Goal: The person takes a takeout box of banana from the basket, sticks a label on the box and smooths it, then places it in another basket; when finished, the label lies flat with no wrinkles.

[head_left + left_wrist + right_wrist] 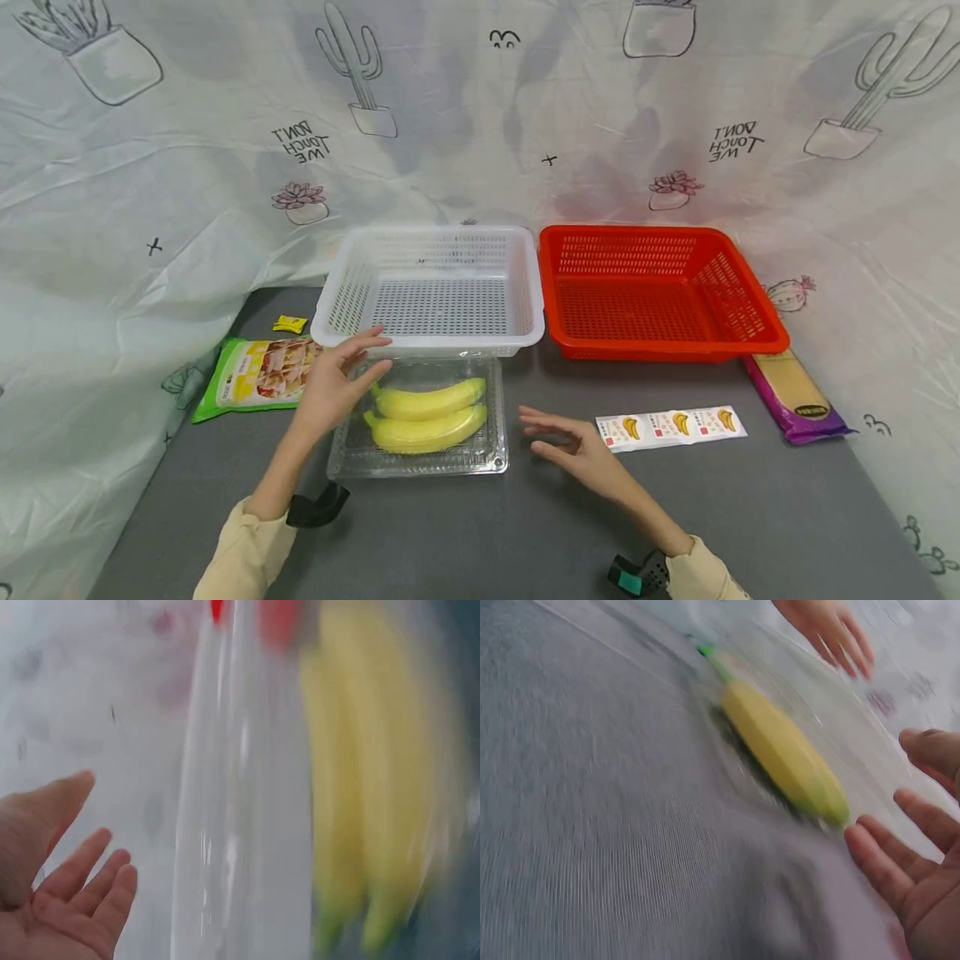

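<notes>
Two yellow bananas lie side by side in a clear plastic box on the grey table, stems toward the left. My left hand hovers by the box's back left corner, fingers spread and holding nothing. To the right of the box is my right hand, its fingers loosely extended and nothing in its grasp. A strip of banana labels lies flat just beyond it. In the left wrist view the bananas are blurred. The right wrist view shows a banana near my fingertips.
Behind the box stands a white basket, with a red basket beside it. A green snack bag and a small yellow packet lie at the left. A purple-and-yellow package sits at the right, partly under the red basket.
</notes>
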A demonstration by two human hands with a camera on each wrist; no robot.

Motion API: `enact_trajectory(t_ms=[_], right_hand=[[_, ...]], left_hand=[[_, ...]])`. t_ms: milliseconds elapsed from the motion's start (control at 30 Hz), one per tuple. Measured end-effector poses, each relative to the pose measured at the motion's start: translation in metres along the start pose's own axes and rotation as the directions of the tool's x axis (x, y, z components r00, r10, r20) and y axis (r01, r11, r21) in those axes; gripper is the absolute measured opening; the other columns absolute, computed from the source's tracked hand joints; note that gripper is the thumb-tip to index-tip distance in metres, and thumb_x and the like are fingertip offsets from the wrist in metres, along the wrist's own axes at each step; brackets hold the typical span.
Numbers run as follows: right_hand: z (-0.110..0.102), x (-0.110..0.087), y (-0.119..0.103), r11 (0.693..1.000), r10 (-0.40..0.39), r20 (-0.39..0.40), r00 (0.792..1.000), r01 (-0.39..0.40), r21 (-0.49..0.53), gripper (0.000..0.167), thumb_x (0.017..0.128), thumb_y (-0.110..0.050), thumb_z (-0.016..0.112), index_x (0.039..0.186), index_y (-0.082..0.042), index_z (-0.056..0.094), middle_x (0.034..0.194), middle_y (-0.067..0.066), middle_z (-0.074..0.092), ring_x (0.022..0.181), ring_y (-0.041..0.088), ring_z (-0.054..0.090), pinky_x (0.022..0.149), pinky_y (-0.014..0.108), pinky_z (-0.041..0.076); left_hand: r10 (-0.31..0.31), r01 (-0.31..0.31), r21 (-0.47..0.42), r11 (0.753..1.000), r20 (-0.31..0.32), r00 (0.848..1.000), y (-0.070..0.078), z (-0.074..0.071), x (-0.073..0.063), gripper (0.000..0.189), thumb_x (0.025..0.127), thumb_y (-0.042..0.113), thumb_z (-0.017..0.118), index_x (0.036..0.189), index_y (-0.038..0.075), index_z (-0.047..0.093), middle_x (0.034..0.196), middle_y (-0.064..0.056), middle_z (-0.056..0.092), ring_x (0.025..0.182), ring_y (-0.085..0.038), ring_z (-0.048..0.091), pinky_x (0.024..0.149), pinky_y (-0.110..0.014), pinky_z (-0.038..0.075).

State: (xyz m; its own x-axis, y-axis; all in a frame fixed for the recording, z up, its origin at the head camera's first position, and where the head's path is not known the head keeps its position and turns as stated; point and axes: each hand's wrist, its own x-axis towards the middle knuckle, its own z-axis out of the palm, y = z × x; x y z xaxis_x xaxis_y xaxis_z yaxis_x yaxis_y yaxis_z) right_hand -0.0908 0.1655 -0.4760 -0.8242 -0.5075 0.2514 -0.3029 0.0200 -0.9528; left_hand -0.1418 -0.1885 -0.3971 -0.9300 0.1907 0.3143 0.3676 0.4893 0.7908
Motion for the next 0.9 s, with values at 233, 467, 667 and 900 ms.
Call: enact_trajectory(t_ms=[233, 467, 667, 900], right_hand=[[-0.032, -0.022, 0.011, 0.997, -0.034, -0.113, 0.993, 0.041, 0.06, 0.034, 0.087, 0.013, 0.06, 0.12, 0.017, 0.055, 0.134, 0.032, 0.048, 0.115, 0.04, 0.055, 0.093, 0.039, 0.047], [-0.056, -0.038, 0.01, 0.992, -0.002, -0.203, 0.979, 0.028, 0.125, 0.03, 0.085, 0.018, 0.058, 0.115, 0.018, 0.059, 0.131, 0.04, 0.044, 0.121, 0.026, 0.054, 0.088, 0.032, 0.05], [-0.081, -0.052, 0.015, 0.996, 0.014, -0.254, 0.967, 0.01, 0.094, 0.03, 0.085, 0.016, 0.06, 0.114, 0.022, 0.056, 0.133, 0.029, 0.051, 0.113, 0.02, 0.061, 0.09, 0.026, 0.048], [-0.107, -0.065, 0.022, 0.998, 0.018, -0.286, 0.958, 0.001, 0.067, 0.033, 0.087, 0.016, 0.058, 0.117, 0.026, 0.049, 0.134, 0.021, 0.054, 0.111, 0.018, 0.062, 0.088, 0.024, 0.049]], left_hand=[[-0.018, -0.005, -0.38, 0.925, -0.056, 0.998, 0.039, 0.051, -0.025, 0.033, 0.084, -0.004, 0.07, 0.117, -0.005, 0.064, 0.128, -0.016, 0.06, 0.113, -0.013, 0.059, 0.089, -0.033, 0.05], [-0.085, 0.124, -0.554, 0.823, 0.096, 0.992, 0.07, 0.09, -0.026, 0.037, 0.082, -0.002, 0.072, 0.118, -0.007, 0.064, 0.127, -0.017, 0.06, 0.117, -0.028, 0.057, 0.088, -0.033, 0.05], [-0.066, 0.157, -0.599, 0.785, 0.171, 0.983, 0.086, 0.128, -0.024, 0.034, 0.08, -0.002, 0.074, 0.114, -0.007, 0.067, 0.126, -0.015, 0.062, 0.115, -0.024, 0.059, 0.088, -0.033, 0.05], [-0.027, 0.161, -0.578, 0.8, 0.234, 0.972, 0.099, 0.178, -0.017, 0.033, 0.08, 0.0, 0.075, 0.113, -0.002, 0.069, 0.124, -0.01, 0.064, 0.115, -0.021, 0.06, 0.088, -0.033, 0.051]])
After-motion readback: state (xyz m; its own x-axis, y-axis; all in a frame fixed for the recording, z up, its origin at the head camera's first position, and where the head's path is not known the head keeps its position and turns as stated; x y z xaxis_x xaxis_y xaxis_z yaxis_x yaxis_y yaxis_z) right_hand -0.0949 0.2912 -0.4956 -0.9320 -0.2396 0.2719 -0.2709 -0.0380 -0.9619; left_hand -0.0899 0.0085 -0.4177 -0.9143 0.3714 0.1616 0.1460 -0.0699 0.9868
